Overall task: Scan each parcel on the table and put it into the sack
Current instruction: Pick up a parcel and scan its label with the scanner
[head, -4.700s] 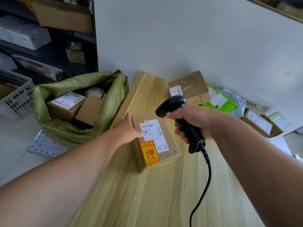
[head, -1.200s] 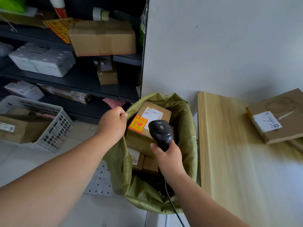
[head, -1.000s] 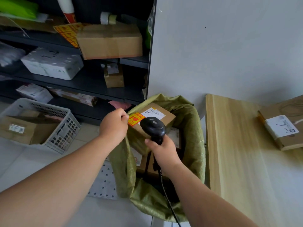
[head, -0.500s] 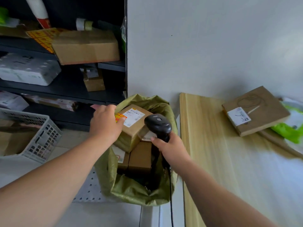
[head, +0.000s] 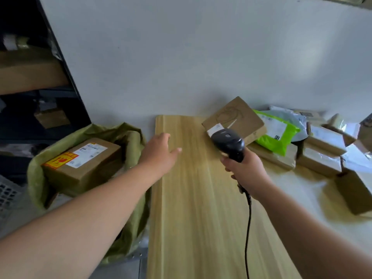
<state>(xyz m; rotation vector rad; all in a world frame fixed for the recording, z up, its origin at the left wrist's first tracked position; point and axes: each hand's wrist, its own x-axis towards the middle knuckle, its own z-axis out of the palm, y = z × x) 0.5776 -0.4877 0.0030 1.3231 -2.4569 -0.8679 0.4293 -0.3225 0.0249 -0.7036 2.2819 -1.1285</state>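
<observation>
**A:** Head view. What differs from half a second back?

**B:** Your left hand [head: 161, 152] is off the box with the orange sticker [head: 84, 164]. It was gripping that box's top corner over the sack [head: 34, 178]. Now it reaches over the left edge of the table [head: 197, 218], fingers straight and slightly spread, holding nothing. I cannot tell whether it touches the wood.

**A:** And the box?

**B:** It lies in the mouth of the sack, label up and tilted, on top of what is already inside. It is well to the left of your left hand and apart from it.

**A:** My right hand?

**B:** Your right hand [head: 244, 170] has come away from the sack and is over the table. Its fingers are curled round the handle of the scanner [head: 228, 143], as before. The cable [head: 248, 228] hangs down from your fist across the wood.

**A:** Where is the next parcel relative to my hands?

**B:** The flat brown parcel [head: 239, 119] lies at the far end of the table against the wall [head: 181, 57]. It is just behind the scanner's head, which covers part of its white label. Your left hand is to its left, near but apart. A green mailer [head: 275, 133] lies just right of it, then a cluster of taped boxes [head: 320, 158], all beyond your right hand.
</observation>
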